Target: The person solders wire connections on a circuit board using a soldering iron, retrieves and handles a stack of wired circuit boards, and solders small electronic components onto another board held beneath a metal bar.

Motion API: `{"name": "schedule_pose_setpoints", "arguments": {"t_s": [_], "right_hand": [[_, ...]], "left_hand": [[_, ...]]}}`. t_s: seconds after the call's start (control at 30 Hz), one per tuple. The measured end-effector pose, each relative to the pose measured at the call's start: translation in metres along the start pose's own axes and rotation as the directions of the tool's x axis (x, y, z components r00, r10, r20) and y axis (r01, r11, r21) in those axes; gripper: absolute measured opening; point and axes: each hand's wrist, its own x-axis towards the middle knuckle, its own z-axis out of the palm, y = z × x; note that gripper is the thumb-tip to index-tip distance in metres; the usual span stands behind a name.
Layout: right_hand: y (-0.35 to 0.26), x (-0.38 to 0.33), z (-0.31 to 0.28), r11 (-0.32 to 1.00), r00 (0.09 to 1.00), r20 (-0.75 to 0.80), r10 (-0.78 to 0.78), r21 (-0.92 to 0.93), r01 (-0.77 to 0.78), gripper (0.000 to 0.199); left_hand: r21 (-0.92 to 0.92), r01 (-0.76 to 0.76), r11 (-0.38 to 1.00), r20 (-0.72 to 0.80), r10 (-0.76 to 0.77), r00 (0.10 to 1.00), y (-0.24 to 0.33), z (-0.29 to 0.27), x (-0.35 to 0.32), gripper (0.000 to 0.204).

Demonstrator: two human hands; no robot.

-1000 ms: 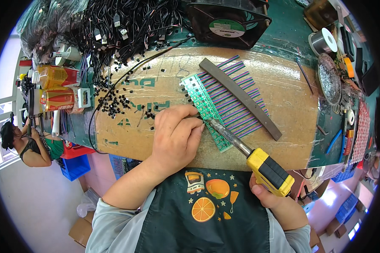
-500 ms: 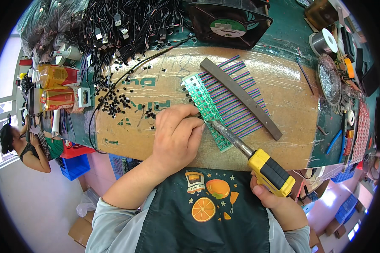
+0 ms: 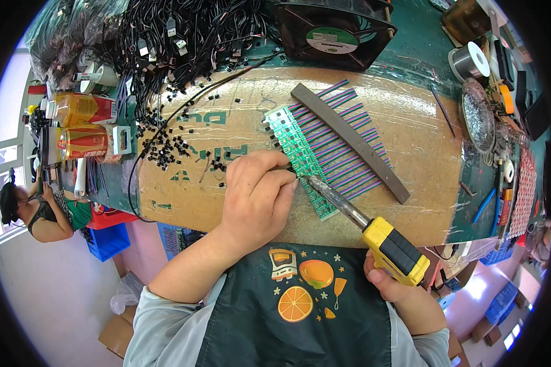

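Observation:
A green circuit-board panel (image 3: 289, 137) lies slanted on the cardboard, small black parts along its left edge. Purple, black and teal wires (image 3: 333, 147) fan out from it to the right, under a brown bar (image 3: 352, 144). My left hand (image 3: 256, 199) is closed in a pinch at the panel's left edge; a dark bit shows at the fingertips, but its kind is hidden. My right hand (image 3: 382, 281) grips the yellow and black handle of a soldering gun (image 3: 395, 248). Its metal tip meets the panel beside my left fingertips.
Loose black three-legged components (image 3: 165, 147) are scattered at left on the cardboard (image 3: 239, 223). Behind stand a bundle of black cables (image 3: 183, 37) and a fan (image 3: 333, 37). A solder spool (image 3: 469, 60) and metal dish (image 3: 477, 116) sit right. A person (image 3: 37, 208) works at far left.
My hands, the panel and the tip stay almost in place; the soldering gun's handle has shifted very slightly right. The person at far left has moved an arm a little.

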Motion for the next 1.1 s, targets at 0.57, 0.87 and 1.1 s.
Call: {"name": "schedule_pose_setpoints", "arguments": {"t_s": [0.57,0.87,1.1], "right_hand": [[0.007,-0.01,-0.002,0.986,0.994,-0.112,0.018,0.169,0.002,0.019],[-0.006,0.003,-0.047,0.834,0.676,-0.704,-0.22,0.224,0.505,0.071],[0.004,0.003,-0.105,0.917,0.54,-0.831,-0.132,0.106,0.386,0.054]], "left_hand": [[0.005,-0.011,1.0,-0.023,0.011,1.0,0.001,0.001,0.0,0.019],[0.023,0.001,1.0,-0.027,0.0,1.0,0.002,-0.001,-0.001,0.019],[0.102,0.06,0.993,0.024,-0.063,0.998,-0.008,-0.04,-0.003,0.016]]}}
